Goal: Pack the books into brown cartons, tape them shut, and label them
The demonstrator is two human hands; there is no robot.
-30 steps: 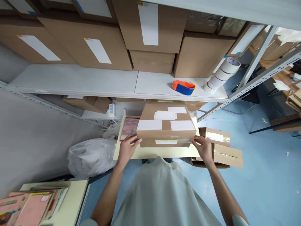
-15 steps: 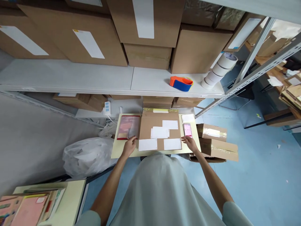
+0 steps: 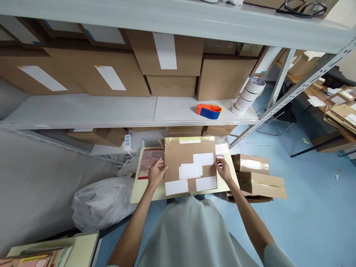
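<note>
A flat cardboard box [image 3: 178,152] with several white labels on its top lies over the cream table [image 3: 147,196]. It looks slightly raised off the tabletop. My left hand [image 3: 157,172] is at the box's left side, its thumb at the edge and its fingers curled beside it. On the opposite side, my right hand [image 3: 223,170] grips the right edge, thumb and fingers close together. Just beyond the right hand lies a phone [image 3: 220,157], partly covered by the fingers. A red-edged clear pouch [image 3: 147,163] rests left of the box.
An orange-and-blue tape dispenser [image 3: 209,111] and a stack of white tape rolls [image 3: 248,96] stand on the shelf [image 3: 119,111] above. Cardboard boxes [image 3: 261,181] sit right of the table. A full plastic bag [image 3: 102,202] lies at left.
The box looks larger and closer, and a flap shows at its far left corner. Both hands have closed in on its sides. The view has tilted upward.
</note>
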